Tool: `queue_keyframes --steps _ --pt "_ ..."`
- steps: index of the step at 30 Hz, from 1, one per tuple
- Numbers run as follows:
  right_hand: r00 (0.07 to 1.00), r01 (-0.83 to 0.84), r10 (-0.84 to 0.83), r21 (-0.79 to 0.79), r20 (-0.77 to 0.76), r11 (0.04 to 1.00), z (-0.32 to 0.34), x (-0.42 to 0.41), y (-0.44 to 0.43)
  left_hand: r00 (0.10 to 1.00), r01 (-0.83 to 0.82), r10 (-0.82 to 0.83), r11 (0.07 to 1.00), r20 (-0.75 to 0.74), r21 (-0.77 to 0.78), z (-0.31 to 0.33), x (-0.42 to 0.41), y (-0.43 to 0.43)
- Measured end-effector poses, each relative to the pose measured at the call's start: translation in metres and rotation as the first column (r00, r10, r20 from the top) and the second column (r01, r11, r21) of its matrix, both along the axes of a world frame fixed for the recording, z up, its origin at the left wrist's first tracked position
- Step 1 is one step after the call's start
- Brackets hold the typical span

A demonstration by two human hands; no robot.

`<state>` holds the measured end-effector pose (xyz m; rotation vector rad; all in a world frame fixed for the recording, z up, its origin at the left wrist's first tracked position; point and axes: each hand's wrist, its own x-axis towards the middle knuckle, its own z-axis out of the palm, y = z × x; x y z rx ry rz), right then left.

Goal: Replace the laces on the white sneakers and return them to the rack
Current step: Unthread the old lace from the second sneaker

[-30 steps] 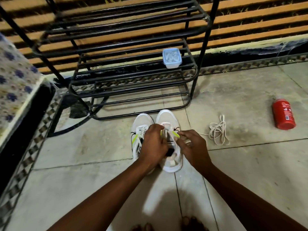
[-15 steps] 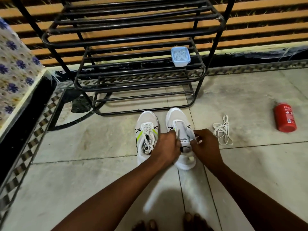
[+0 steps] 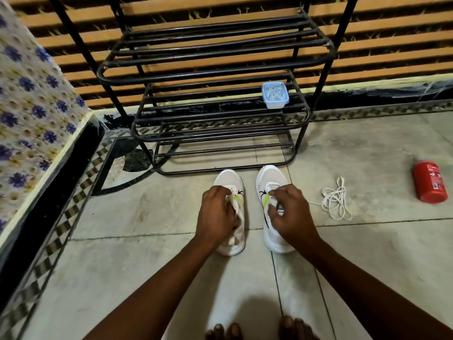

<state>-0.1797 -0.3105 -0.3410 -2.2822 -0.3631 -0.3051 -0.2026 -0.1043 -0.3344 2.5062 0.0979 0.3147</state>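
1. Far left: floral cloth (image 3: 29, 94), blue flowers on a pale ground, draped over a raised ledge. No writing on it.
2. Top centre: black metal rack (image 3: 220, 74), several tiers of bars, standing on the tiled floor (image 3: 147, 253) in front of a slatted wall.
3. left sneaker (image 3: 229, 177): white, flat on the floor just in front of the rack's bottom tier. Toe pointing away at the rack, heel toward the body, long axis running near-to-far. Neon yellow-green stripe and a small black mark on the side, no readable brand name.
4. left hand (image 3: 217, 212): down over the middle of that shoe, fingers curled into the lace area, grasping it.
5. right sneaker (image 3: 270, 175): just beside its partner with a narrow gap, parallel, toe also at the rack. Same stripe and black mark. Tiny tag on the tongue, too small to read.
6. Pale-blue plastic tub (image 3: 274, 94) on the right end of a middle rack tier. Something whitish inside, can't tell what.
7. right hand (image 3: 291, 212): over the right sneaker's midfoot, fingers and thumb curled round it, gripping.
8. loose lace (image 3: 334, 202): white tangle on the floor, near the right sneaker.
9. Far right: red can (image 3: 430, 181) lying on its side, white print and a label, too blurry to read.
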Motion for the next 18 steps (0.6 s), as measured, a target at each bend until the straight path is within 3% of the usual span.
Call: queue_keyframes --steps 4,9,16,18 --pt "0.986 -0.125 0.124 -0.002 -0.115 0.992 -0.006 0.001 0.034 0.993 0.091 -0.090 0.996 -0.079 0.011 0.004 0.009 0.019" --pt "0.968 -0.102 0.086 -0.060 -0.234 0.993 -0.025 0.002 0.073 0.988 0.116 -0.117 0.993 -0.099 -0.021 -0.004 0.020 0.020" --pt "0.986 -0.042 0.041 -0.004 -0.159 0.999 -0.040 -0.001 0.080 0.981 0.188 -0.187 0.982 -0.047 0.010 -0.017 0.025 0.035" --pt "0.990 -0.050 0.047 -0.018 -0.136 0.999 -0.042 -0.004 0.079 0.986 0.156 -0.159 0.986 -0.053 -0.051 -0.018 0.025 0.036"
